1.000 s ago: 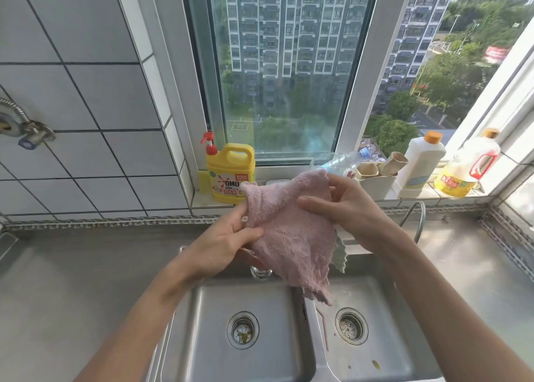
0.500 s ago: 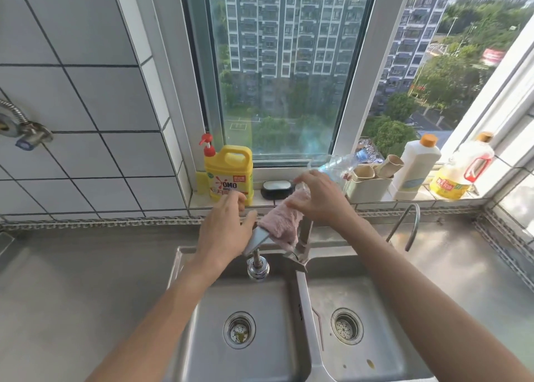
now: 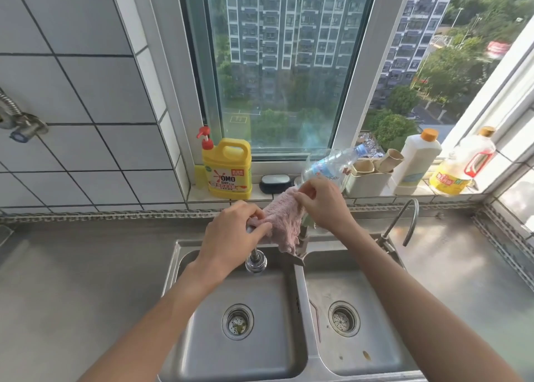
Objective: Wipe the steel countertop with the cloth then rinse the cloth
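A pink fuzzy cloth [image 3: 281, 222] is draped over the faucet spout above the double steel sink [image 3: 173, 269]. My left hand [image 3: 231, 232] grips the cloth's left end where it lies on the spout. My right hand [image 3: 320, 205] pinches the cloth's upper right corner. The faucet head [image 3: 255, 261] points down over the left basin; no running water shows. The steel countertop [image 3: 75, 271] stretches to both sides of the sink.
On the window sill stand a yellow detergent bottle [image 3: 228, 169], a dark soap dish [image 3: 274, 182], a tilted clear plastic bottle [image 3: 329, 166], a beige holder [image 3: 368, 179], a white bottle [image 3: 416, 162] and an oil bottle [image 3: 462, 164]. A thin curved second tap [image 3: 404, 219] rises at the right.
The cloth went from being held spread above the sink to lying draped over the faucet spout. Both hands moved down and back with it, and my left hand now grips its left end.
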A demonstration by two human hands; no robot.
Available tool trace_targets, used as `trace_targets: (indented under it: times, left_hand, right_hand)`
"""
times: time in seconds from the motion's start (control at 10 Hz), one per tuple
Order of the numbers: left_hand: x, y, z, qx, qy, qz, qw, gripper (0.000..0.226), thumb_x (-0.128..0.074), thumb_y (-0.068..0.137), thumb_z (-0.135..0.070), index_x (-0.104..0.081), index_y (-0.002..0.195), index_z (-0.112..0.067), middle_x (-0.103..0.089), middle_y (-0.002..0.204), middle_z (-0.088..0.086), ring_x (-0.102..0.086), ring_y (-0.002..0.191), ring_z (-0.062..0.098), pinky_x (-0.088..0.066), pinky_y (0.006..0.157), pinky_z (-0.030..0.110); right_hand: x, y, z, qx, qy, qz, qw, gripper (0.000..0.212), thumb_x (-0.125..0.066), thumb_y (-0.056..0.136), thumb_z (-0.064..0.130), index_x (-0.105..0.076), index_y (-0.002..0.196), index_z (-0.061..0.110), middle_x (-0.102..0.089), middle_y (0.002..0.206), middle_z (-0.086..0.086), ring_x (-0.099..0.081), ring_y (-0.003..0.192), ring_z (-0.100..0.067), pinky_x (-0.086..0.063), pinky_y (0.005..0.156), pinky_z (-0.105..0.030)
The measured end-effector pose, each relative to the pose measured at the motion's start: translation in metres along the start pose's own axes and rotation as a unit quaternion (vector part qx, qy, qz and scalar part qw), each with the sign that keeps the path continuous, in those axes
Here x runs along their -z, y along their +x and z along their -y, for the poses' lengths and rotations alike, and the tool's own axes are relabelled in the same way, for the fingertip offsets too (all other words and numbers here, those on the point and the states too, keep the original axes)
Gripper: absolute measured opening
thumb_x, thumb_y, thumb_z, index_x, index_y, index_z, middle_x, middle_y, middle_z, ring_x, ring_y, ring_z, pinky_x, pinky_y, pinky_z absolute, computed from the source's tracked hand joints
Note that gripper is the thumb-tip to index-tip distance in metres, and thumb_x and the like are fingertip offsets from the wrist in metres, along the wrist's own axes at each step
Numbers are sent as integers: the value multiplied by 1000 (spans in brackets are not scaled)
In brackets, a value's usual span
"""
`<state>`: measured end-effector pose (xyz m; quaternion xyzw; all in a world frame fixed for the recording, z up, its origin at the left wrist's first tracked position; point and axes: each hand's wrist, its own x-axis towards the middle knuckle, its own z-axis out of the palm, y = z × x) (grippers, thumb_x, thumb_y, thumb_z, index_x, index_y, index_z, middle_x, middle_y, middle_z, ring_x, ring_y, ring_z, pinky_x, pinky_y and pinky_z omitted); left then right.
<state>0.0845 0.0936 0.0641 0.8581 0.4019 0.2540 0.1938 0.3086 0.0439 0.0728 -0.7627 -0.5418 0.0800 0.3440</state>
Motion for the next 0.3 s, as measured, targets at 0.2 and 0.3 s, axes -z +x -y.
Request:
trace_targets:
  times: [0.2,0.3]
  left_hand:
    - [14,4,-1,-4,-44,38,998,27,-72,88,-57,-71,104,-36,-65,102,-22,-64,91,-1,-52,77,23]
    - [33,3,14,22,-93,44,994,26,-76,89,-49,-73,108,-31,-70,102,-22,-67,95,-5,-53,81,16]
  right_hand:
    - [16,-4,-3,-37,46,52,997,30,-71,96,38,-66,110,12,-69,92,-2,-66,84,-14,-54,74,-25]
    - [52,-13,-9,-42,43,57,997,30,-71,96,34,-71,115,11,-74,101,-4,-69,85,-11,-50,73,-17]
